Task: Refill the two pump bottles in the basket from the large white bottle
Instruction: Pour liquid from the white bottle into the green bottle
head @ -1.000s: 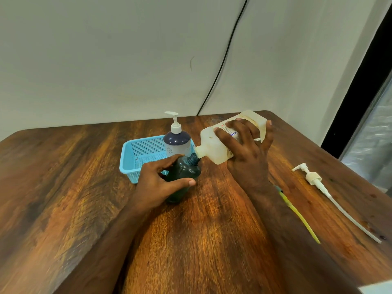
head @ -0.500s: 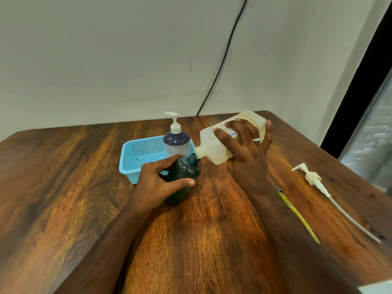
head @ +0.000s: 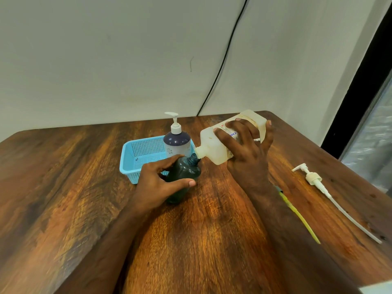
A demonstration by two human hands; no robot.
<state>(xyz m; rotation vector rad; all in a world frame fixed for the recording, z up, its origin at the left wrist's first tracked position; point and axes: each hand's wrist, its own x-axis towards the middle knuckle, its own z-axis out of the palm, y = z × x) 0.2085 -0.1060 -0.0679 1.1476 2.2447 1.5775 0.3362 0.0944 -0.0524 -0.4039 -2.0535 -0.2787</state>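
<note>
Right grip (head: 246, 145) wraps the tilted large white plastic bottle (head: 220, 143), spout at the dark green pump-less bottle's (head: 184, 177) mouth; left grip (head: 159, 183) clasps it on the bench (head: 63, 187). Misaligned spouts may spill.

Both forearms reach forward. The left hand (head: 158, 183) curls thumb and fingers in a grip; the right hand (head: 247, 149), just beyond it, spreads its fingers in a clasp, a ring on one.

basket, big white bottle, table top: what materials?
Basket: light blue moulded plastic, going by its perforated mesh walls. Large white bottle: translucent, matte plastic, yellowish tint. Table: looks like wood or wood-look laminate, glossy, strong grain; cannot tell which.
</note>
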